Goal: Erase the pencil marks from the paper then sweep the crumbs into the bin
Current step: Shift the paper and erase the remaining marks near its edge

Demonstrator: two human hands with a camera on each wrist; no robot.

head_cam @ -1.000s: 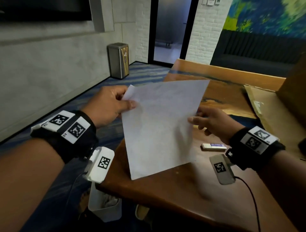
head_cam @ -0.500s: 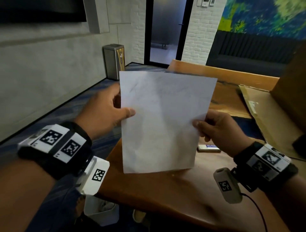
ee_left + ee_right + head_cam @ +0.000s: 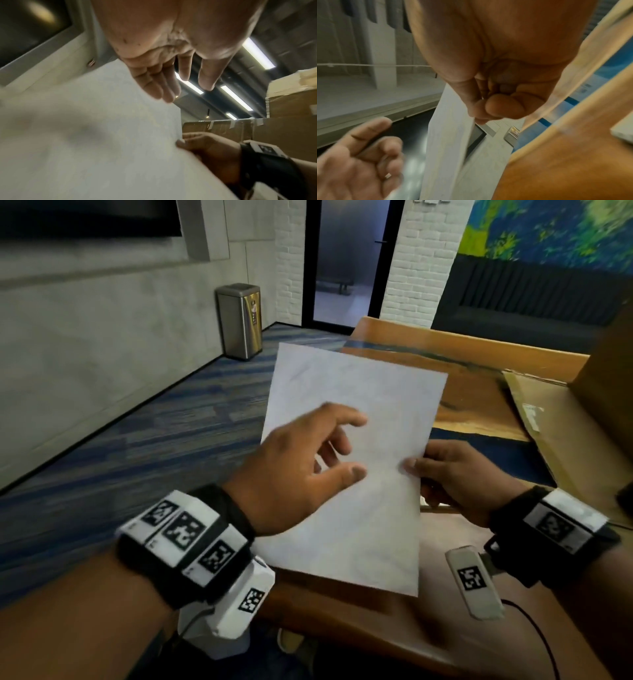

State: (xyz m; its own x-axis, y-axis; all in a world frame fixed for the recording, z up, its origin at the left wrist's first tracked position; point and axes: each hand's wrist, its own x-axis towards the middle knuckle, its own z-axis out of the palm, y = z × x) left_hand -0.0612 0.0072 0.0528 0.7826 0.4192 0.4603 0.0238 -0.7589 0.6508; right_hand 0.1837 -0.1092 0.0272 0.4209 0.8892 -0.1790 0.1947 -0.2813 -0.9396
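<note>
A white sheet of paper [image 3: 359, 405] is held upright above the wooden table's [image 3: 359, 628] near left corner. My right hand [image 3: 455, 477] pinches its right edge between thumb and fingers; the right wrist view shows the pinch on the paper [image 3: 447, 135]. My left hand [image 3: 308, 470] hovers in front of the sheet, fingers spread and relaxed, holding nothing. The left wrist view shows those straight fingers [image 3: 161, 86] off the paper [image 3: 85, 135]. A small white bin [image 3: 219, 642] stands on the floor below the table corner, mostly hidden by my left wrist. The eraser is hidden.
A flattened cardboard sheet [image 3: 565, 433] lies on the table's right side beside a tall cardboard box [image 3: 613, 378]. A steel pedal bin [image 3: 239, 320] stands by the far wall near a doorway. Blue carpet [image 3: 137, 440] covers the floor to the left.
My left hand has let go of the paper's left edge and moved in front of the sheet. The right hand alone holds the paper, which stands more upright than a second ago.
</note>
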